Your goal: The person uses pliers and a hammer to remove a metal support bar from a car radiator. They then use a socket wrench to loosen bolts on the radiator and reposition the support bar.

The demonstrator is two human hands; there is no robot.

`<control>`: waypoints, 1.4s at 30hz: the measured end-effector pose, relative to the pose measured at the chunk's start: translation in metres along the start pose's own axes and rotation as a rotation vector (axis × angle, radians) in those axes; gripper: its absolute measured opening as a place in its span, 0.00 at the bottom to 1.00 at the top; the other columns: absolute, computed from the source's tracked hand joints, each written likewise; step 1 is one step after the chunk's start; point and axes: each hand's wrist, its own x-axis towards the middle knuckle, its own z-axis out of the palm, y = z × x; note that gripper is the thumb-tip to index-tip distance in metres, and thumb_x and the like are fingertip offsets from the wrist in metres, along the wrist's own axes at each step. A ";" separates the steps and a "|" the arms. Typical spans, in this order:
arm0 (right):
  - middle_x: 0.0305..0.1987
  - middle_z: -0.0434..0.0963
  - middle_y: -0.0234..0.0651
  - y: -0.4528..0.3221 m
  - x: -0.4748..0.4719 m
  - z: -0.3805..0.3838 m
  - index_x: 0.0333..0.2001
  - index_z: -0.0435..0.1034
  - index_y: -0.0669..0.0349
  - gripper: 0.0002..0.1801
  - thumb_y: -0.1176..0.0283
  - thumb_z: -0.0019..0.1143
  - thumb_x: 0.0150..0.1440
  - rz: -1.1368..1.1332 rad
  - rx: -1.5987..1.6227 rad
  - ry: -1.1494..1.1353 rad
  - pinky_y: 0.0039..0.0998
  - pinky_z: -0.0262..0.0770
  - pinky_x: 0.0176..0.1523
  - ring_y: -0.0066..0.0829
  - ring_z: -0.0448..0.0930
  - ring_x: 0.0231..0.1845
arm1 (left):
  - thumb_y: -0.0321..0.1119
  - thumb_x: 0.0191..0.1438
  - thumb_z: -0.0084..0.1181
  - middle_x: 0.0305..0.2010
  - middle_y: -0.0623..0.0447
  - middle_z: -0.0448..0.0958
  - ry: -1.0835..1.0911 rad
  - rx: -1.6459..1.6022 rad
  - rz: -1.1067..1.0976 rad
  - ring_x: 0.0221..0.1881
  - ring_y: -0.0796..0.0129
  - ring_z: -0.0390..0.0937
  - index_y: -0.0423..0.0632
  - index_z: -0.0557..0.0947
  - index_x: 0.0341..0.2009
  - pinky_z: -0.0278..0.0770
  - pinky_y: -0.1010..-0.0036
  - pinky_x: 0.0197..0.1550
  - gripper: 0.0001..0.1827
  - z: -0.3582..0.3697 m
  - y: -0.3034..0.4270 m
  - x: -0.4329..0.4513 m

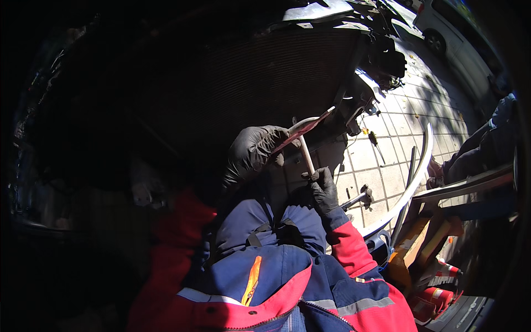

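Note:
In my left hand (258, 150), which wears a black glove, is a curved strip (305, 128) with a pale edge and a reddish face. Its free end points up and right. My right hand (324, 191), gloved too, grips the lower end of a thin pale rod (306, 152). The rod's upper part meets the strip; whether the two are joined I cannot tell. Both hands are above my knees, in front of the car's exposed radiator or condenser (274, 79), which lies in deep shade. A hammer (357, 200) rests on the paving just right of my right hand.
A screwdriver (376, 145) lies on the sunlit tiles (361, 153). A long white curved trim piece (417, 178) stretches along the right, near a person's leg (466, 155). Lower right are a striped cone (449, 269) and a red cylinder (437, 296). A van (464, 54) stands beyond.

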 end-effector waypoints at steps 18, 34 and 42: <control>0.48 0.78 0.34 -0.189 0.129 0.101 0.56 0.68 0.65 0.18 0.82 0.53 0.62 -0.123 0.588 -0.245 0.29 0.77 0.54 0.27 0.81 0.45 | 0.58 0.68 0.37 0.28 0.53 0.78 0.240 0.180 0.023 0.23 0.76 0.72 0.42 0.75 0.51 0.70 0.78 0.27 0.30 -0.009 -0.026 -0.122; 0.44 0.79 0.34 -0.179 0.130 0.109 0.53 0.69 0.63 0.14 0.82 0.53 0.62 -0.175 0.641 -0.100 0.27 0.80 0.44 0.22 0.80 0.39 | 0.50 0.68 0.41 0.43 0.49 0.78 0.641 1.455 0.503 0.37 0.70 0.76 0.40 0.70 0.62 0.77 0.73 0.40 0.29 -0.037 0.008 -0.052; 0.42 0.77 0.29 -0.194 0.088 0.123 0.50 0.70 0.63 0.14 0.79 0.60 0.60 -0.172 0.367 -0.233 0.23 0.75 0.50 0.17 0.76 0.44 | 0.46 0.68 0.44 0.48 0.46 0.76 0.713 1.943 0.541 0.43 0.66 0.76 0.40 0.68 0.63 0.78 0.71 0.44 0.27 -0.031 -0.001 -0.037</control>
